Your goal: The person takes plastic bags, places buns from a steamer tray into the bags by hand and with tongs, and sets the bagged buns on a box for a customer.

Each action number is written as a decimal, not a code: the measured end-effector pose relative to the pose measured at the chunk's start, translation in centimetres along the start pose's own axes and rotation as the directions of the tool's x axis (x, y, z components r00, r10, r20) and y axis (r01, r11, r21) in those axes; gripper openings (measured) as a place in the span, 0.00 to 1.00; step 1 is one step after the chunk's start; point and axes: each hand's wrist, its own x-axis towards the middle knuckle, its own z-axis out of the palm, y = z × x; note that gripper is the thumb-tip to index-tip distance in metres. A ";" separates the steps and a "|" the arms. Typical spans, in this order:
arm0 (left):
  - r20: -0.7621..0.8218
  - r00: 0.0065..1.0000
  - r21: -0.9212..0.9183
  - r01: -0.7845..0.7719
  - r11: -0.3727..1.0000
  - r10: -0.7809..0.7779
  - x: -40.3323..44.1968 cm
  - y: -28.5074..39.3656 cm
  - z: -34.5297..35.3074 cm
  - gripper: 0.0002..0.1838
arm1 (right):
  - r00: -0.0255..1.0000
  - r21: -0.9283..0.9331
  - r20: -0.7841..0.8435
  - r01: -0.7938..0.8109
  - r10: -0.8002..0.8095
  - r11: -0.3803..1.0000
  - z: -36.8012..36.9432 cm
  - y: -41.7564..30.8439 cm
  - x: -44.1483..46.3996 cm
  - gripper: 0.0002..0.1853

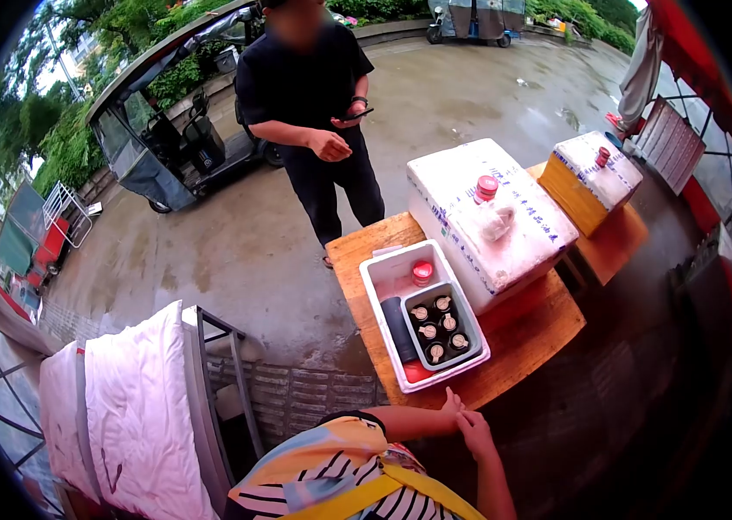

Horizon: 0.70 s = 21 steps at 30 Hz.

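Just in front of my body, near the close edge of the wooden table point(531, 347), my left hand point(451, 408) and my right hand point(473, 431) meet, touching or overlapping. The fingers that show look stretched out, and I see nothing held in either hand. Closest to them stands an open white foam box point(372, 299) on the table. Inside it, a grey tub point(467, 303) holds several dark round containers with pale tops. Beside the tub are a red-lidded jar point(421, 273), a dark cylinder point(399, 329) and something red point(417, 372).
A large closed foam box point(444, 195) carries a red-lidded jar point(486, 188) and a crumpled pale bag point(498, 224). Farther right is a yellow-sided box point(576, 195). Across the table stands a person point(301, 95) holding a phone point(356, 114). White quilted covers point(145, 416) lie at left.
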 end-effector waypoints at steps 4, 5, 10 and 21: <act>0.013 1.000 0.048 -0.025 0.999 0.025 0.8 1.9 0.0 0.40 | 1.000 0.078 0.001 0.012 -0.012 0.997 -1.2 0.9 -2.1 0.22; 0.008 0.999 0.064 -0.035 0.997 0.034 0.6 2.7 -0.1 0.41 | 1.000 0.078 -0.020 0.023 -0.021 0.997 -1.6 1.9 -2.7 0.23; -0.149 0.980 0.108 -0.115 0.988 0.130 -3.4 7.5 -2.3 0.30 | 0.998 0.239 -0.010 -0.061 0.066 0.969 -5.0 7.1 -5.3 0.24; -0.136 0.990 -0.280 -0.019 0.960 -0.021 0.1 10.3 4.6 0.15 | 0.904 0.256 -0.085 -0.386 0.419 0.886 -11.7 28.3 -19.7 0.24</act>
